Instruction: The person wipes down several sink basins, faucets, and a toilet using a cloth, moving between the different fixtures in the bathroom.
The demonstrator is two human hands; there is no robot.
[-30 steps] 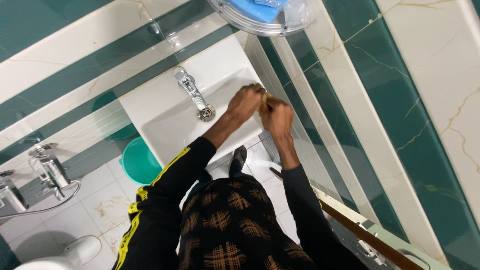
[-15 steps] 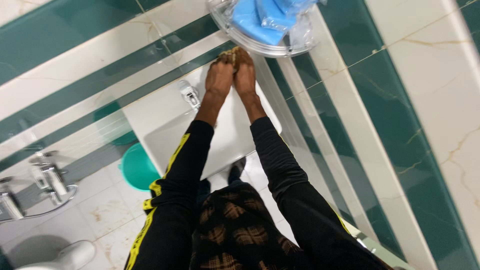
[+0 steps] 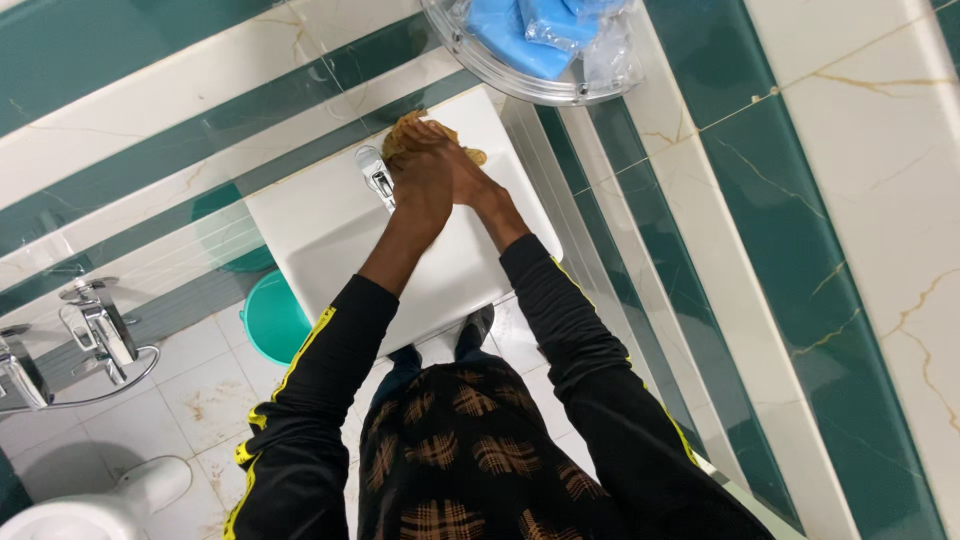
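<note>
Left hand [image 3: 420, 185] and right hand [image 3: 462, 180] together, pressing cloth [image 3: 405, 132] | behind tap [image 3: 376, 176], on white sink [image 3: 330, 235] rim | tiled bathroom wall [image 3: 200, 110]

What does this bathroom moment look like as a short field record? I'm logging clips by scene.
place: white sink against a green and white tiled wall
left hand: pressed on a brown cloth at the back rim
right hand: beside the left, also on the cloth
faucet: chrome, just left of the hands
above: clear shelf with blue packets
floor: teal bucket
</note>
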